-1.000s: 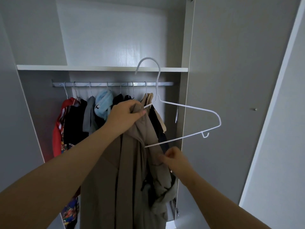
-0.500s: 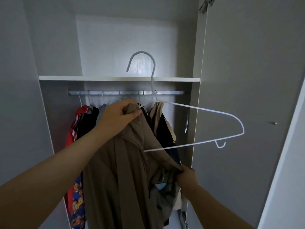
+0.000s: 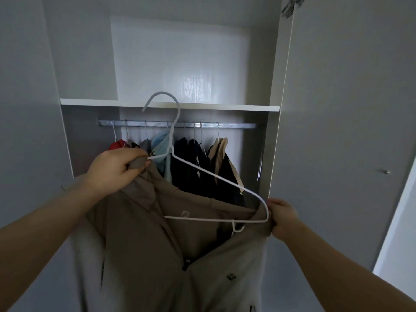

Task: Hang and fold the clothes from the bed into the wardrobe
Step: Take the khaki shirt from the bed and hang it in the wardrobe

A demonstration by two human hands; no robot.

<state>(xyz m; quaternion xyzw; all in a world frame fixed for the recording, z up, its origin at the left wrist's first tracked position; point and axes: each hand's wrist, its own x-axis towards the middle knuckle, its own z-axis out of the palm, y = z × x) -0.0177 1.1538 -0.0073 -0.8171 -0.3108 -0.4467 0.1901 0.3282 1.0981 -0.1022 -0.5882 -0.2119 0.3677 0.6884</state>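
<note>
A khaki jacket (image 3: 144,239) hangs spread between my two hands in front of the open wardrobe. A white wire hanger (image 3: 209,176) sits in its neck opening, hook pointing up. My left hand (image 3: 114,167) grips the jacket's left shoulder together with the hanger's left end. My right hand (image 3: 282,216) pinches the jacket's right shoulder at the hanger's right corner. The lower part of the jacket runs out of view.
The wardrobe rail (image 3: 234,125) carries several hung garments: red, grey, light blue, dark and beige. A white shelf (image 3: 225,107) runs above it. The open door (image 3: 342,131) stands at the right, the wardrobe's side panel (image 3: 27,109) at the left.
My right hand rose and moved right, pulling the jacket's right shoulder out over the hanger's right end. The jacket now spreads wide. The hanger tilted down to the right.
</note>
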